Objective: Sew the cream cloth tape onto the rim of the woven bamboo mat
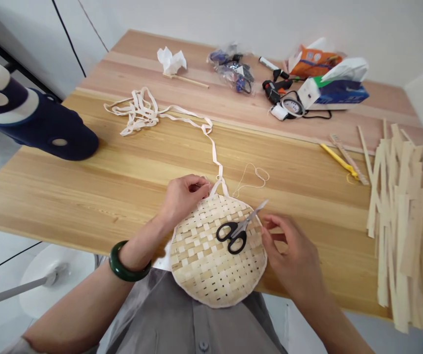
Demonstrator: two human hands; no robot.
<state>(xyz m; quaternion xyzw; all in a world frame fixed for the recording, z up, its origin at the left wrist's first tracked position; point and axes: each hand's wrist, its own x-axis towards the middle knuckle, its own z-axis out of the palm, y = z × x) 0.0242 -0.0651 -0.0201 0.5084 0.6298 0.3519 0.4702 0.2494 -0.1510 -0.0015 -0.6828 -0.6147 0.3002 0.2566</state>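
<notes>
A round woven bamboo mat lies at the near edge of the wooden table, partly over my lap. Black-handled scissors rest on top of it. My left hand, a green bangle on its wrist, pinches the white ribbon at the mat's upper rim. That ribbon runs up the table to a loose tangle at the far left. My right hand sits at the mat's right rim, fingers curled together near the edge. A thin thread loops just beyond the mat.
A heap of flat bamboo strips covers the right side. At the back lie a glue gun, a tissue box, an orange packet, a bag of small items and crumpled paper. A yellow tool and ruler lie right of centre. A dark blue object juts in from the left.
</notes>
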